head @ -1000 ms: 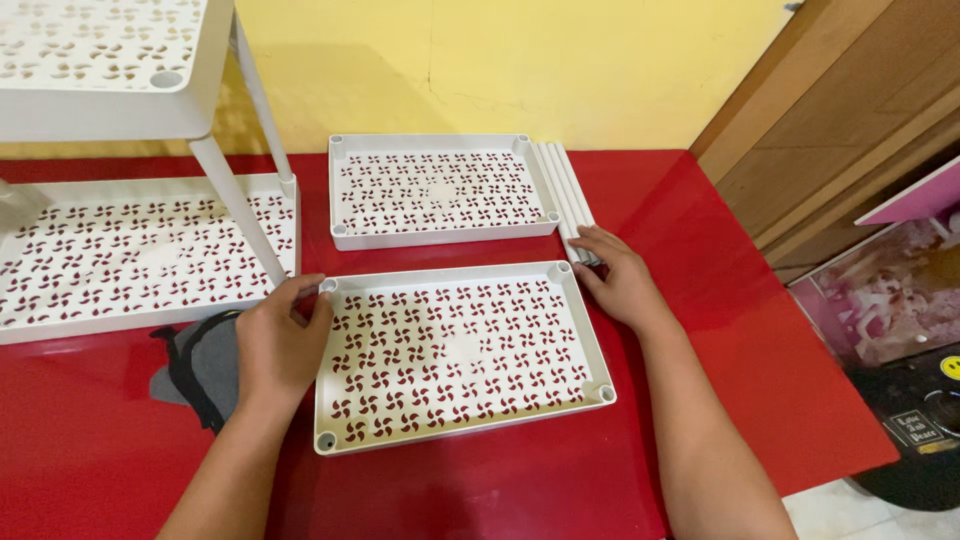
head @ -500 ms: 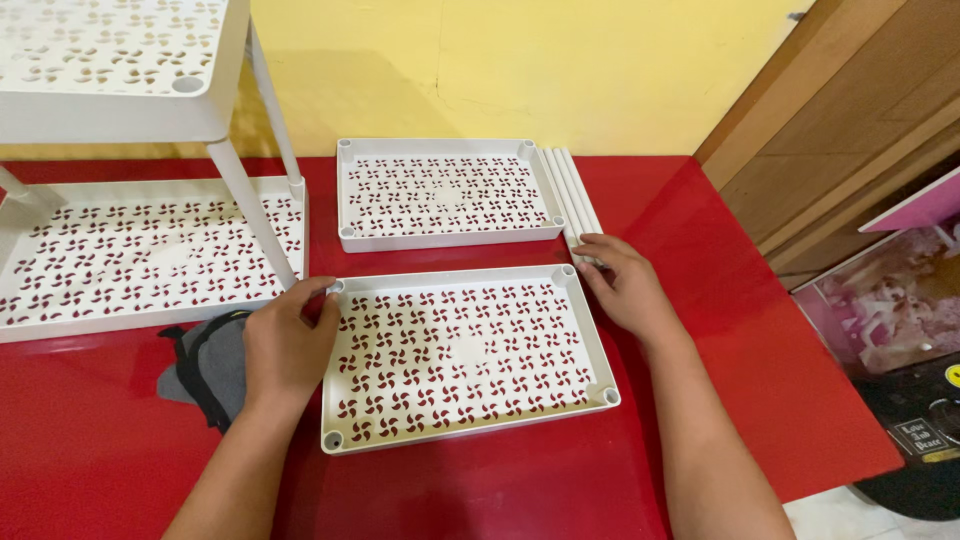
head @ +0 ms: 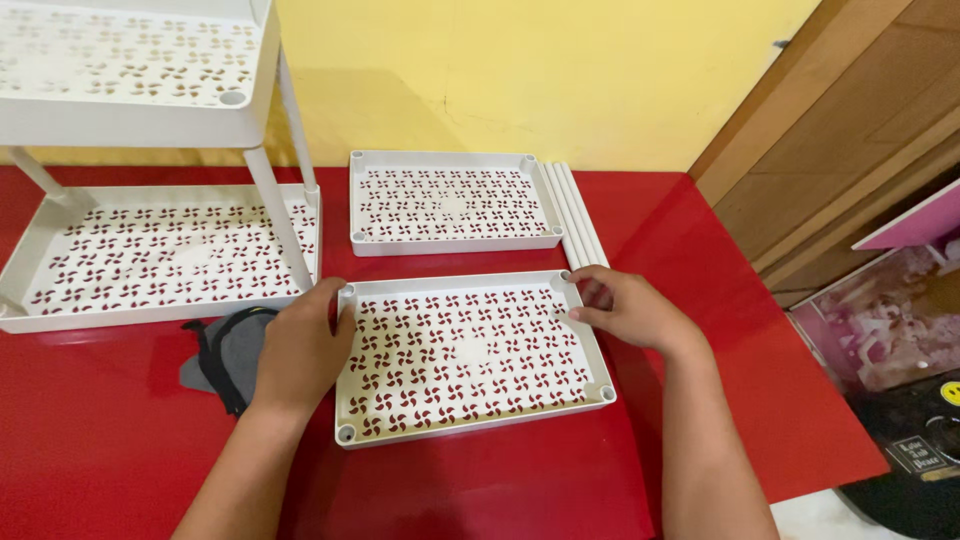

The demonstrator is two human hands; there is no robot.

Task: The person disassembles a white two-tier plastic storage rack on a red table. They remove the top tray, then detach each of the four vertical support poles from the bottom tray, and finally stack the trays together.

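We are looking at a glossy red bench [head: 520,490] against a yellow wall [head: 520,70]. Our left hand [head: 298,350] and right hand [head: 630,310] are gripping opposite ends of the near white perforated plastic tray [head: 470,355], fingers curled on its rim, tray lying flat mid-bench.

Round yellow sticker [head: 949,392] and white rectangular label [head: 917,452] on the black object at far right
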